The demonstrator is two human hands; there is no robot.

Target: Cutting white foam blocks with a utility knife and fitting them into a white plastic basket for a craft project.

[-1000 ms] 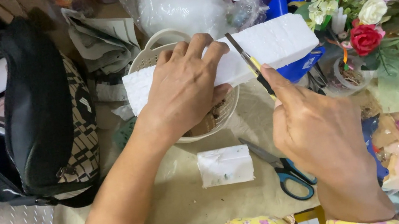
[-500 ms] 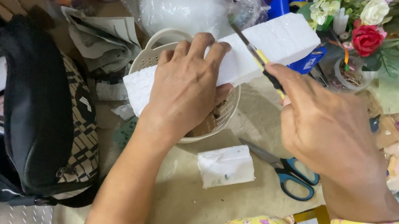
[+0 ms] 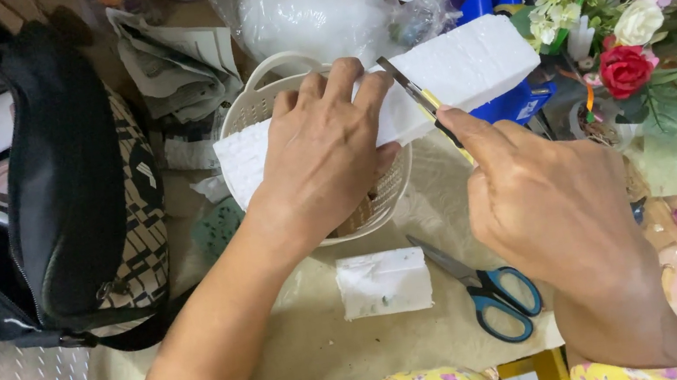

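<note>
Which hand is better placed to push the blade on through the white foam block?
Right: the right hand holds the utility knife against the foam block, while the left hand pins it.

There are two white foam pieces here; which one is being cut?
The long foam block held by the left hand over the basket; the small foam piece lies untouched.
</note>
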